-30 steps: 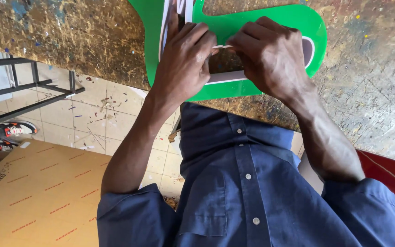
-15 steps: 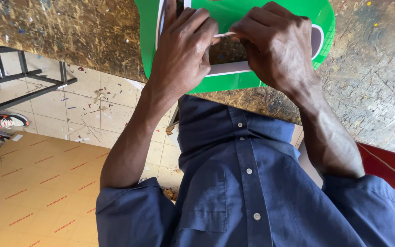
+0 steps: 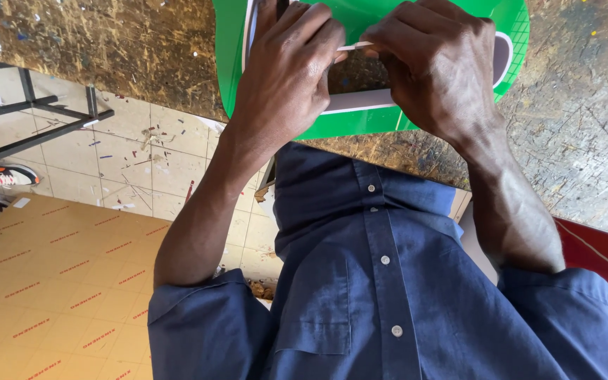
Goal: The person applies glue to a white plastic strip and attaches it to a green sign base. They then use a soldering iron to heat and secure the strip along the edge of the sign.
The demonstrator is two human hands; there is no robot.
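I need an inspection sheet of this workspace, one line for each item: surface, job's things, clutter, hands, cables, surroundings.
Surface: worn chipboard bench, stained and flecked with small scraps.
Job's things: green sheet with a cut-out edged in white, flat on the bench; a thin white strip runs between the two hands.
Clutter: small offcuts scattered on the tiled floor.
Hands: left hand presses on the green sheet, fingertips at the strip; right hand pinches the strip's other end.
Cables: nothing seen.
Surroundings: tan board lying on the floor, black metal frame, a shoe, a red panel at the right.
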